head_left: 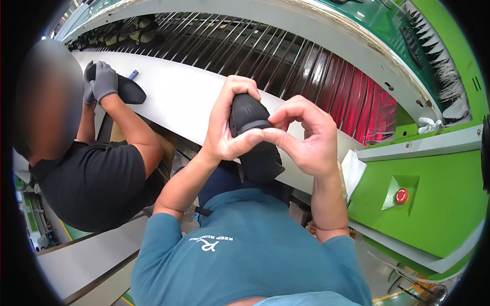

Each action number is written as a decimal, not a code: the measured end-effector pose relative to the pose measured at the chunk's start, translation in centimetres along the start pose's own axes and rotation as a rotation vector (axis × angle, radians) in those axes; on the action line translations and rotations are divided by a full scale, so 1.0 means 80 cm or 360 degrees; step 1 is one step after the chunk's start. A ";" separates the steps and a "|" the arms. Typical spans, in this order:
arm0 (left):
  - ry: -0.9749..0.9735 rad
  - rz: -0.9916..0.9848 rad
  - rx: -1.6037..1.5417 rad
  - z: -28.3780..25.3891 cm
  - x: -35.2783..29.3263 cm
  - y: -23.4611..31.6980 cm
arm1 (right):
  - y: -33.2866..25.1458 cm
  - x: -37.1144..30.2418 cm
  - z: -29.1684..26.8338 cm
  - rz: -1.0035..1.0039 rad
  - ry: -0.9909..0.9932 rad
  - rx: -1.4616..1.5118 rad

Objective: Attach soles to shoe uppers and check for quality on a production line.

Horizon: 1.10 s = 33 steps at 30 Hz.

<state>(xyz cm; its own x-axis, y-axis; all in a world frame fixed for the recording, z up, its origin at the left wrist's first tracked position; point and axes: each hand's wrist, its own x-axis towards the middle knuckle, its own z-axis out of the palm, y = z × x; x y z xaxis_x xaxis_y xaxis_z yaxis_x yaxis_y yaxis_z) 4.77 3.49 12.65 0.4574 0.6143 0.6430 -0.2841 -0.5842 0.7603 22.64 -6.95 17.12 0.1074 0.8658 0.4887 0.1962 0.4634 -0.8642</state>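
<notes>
A black shoe (pixel 260 160) is held up in front of my chest, over the edge of the white worktop. My left hand (pixel 224 125) wraps round its left side, with the fingers over the far end and the thumb along the opening's rim. From the right, my right hand (pixel 309 135) pinches that rim between thumb and forefinger. Both thumb tips meet near the middle of the shoe. The inside of the opening is mostly hidden by my fingers.
The white worktop (pixel 178 84) runs along a conveyor of metal rollers (pixel 255 46); a red glow lies under its right part. At left, a co-worker's gloved hands (pixel 104 81) hold another black shoe (pixel 131 91). A green machine (pixel 429 204) with a red button (pixel 401 196) stands at right.
</notes>
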 end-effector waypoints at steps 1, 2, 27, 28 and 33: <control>0.0066 -0.0072 -0.0084 0.000 -0.005 -0.008 | 0.002 0.002 0.001 0.0048 -0.0025 -0.0004; 0.0052 -0.0079 -0.0079 -0.001 -0.009 -0.016 | 0.006 0.003 0.003 0.0051 -0.0011 0.0005; 0.0228 -0.0075 -0.0080 -0.009 -0.018 0.008 | 0.017 0.013 0.028 0.0308 -0.0149 0.0454; 0.0258 -0.0057 -0.0123 -0.010 -0.019 0.004 | 0.015 0.016 0.029 0.0330 -0.0129 0.0425; 0.0546 0.0020 -0.0233 -0.017 -0.046 -0.044 | 0.051 0.015 0.047 0.0323 0.0076 -0.0029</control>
<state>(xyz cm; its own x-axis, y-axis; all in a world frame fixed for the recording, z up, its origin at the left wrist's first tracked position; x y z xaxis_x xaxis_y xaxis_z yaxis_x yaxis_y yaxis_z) 2.93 3.98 7.71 0.1512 0.7640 0.6273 -0.4168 -0.5261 0.7413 19.91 -3.30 13.70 0.1922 0.9309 0.3105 0.1837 0.2767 -0.9432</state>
